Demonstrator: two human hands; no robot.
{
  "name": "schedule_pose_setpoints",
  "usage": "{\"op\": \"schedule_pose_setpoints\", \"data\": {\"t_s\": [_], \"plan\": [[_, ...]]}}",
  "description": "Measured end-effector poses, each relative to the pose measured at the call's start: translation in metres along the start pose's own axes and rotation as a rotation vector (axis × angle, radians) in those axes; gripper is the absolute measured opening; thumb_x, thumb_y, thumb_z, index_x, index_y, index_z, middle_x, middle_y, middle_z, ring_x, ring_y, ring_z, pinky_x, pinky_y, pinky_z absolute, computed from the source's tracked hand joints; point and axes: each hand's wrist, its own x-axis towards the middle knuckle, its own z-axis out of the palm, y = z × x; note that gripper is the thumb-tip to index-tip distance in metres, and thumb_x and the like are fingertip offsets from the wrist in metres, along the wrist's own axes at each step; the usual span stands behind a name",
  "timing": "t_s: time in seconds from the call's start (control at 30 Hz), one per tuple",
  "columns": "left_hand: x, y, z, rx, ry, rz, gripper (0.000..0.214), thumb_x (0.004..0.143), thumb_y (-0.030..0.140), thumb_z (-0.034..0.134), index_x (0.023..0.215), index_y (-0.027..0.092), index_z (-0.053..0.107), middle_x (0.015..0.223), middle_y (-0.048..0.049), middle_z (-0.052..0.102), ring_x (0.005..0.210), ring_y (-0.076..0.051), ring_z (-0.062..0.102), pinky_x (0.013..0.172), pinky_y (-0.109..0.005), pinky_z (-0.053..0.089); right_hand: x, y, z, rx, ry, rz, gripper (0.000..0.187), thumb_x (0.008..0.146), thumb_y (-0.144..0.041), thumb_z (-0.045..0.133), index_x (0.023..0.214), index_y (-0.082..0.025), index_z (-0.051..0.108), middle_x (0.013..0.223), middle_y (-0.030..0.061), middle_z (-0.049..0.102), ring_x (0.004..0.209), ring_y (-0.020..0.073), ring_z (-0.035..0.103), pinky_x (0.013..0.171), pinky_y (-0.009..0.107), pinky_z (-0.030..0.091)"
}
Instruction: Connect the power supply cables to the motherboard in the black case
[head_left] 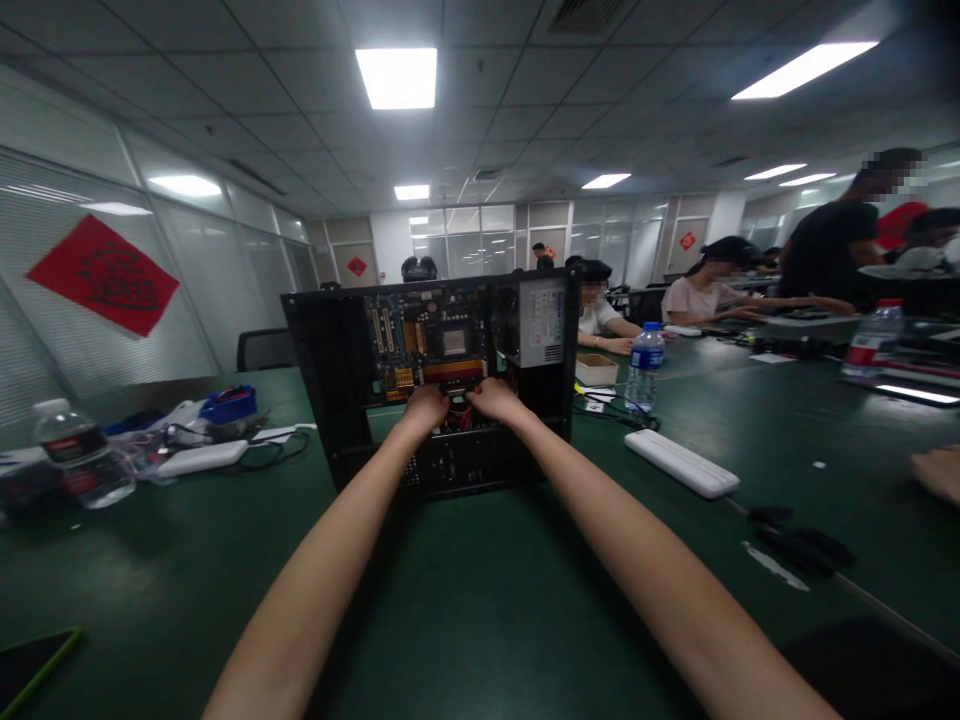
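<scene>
An open black computer case (352,466) stands on the table in front of me, its inside facing me. A motherboard (474,310) is mounted in it, with a bare square chip (454,343) and orange-red slots (454,370) below. A silver power supply (541,322) sits at the upper right of the case. My left hand (428,406) is closed in a pinch at the board's lower edge, and what it grips is too small to name. Beside it, my right hand (495,400) also pinches, near red wires; its fingertips' contents cannot be made out.
On the green table (480,600), a white power strip (681,464) and a blue-capped water bottle (646,366) are to the right. Another bottle (79,455) and a cluttered pile (202,425) lie left. A person's hand (937,472) rests at the right edge. Several people sit or stand beyond.
</scene>
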Motion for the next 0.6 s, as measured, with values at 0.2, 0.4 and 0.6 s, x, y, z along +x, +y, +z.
{"op": "schedule_pose_setpoints", "data": {"t_s": [0.2,0.4,0.6], "plan": [[0.000,0.001,0.001,0.010,-0.007,-0.019,0.041,0.093,0.037,0.045,0.112,0.012,0.071,0.115,-0.0182,0.070,0.112,-0.026,0.065,0.093,-0.029,0.050,0.002,0.001,0.001,0.031,-0.010,0.009,0.029,0.090,-0.038,0.059,0.091,-0.012,0.073,0.097,0.0149,0.073,0.092,0.0235,0.069,0.069,0.025,0.043],[-0.002,0.005,0.000,0.007,-0.001,-0.038,0.042,0.093,0.034,0.044,0.119,0.009,0.066,0.120,-0.0212,0.067,0.113,-0.027,0.064,0.094,-0.031,0.050,0.001,0.001,0.000,0.065,-0.009,0.009,0.028,0.089,-0.037,0.061,0.087,-0.012,0.073,0.097,0.0153,0.073,0.093,0.0247,0.069,0.069,0.025,0.042],[-0.008,0.018,-0.008,0.002,0.023,-0.072,0.038,0.092,0.028,0.043,0.116,0.010,0.067,0.117,-0.0232,0.068,0.109,-0.027,0.066,0.090,-0.032,0.052,0.003,0.001,0.002,0.106,-0.009,0.019,0.028,0.089,-0.038,0.061,0.082,-0.013,0.072,0.091,0.0134,0.073,0.089,0.0222,0.068,0.069,0.024,0.041]]}}
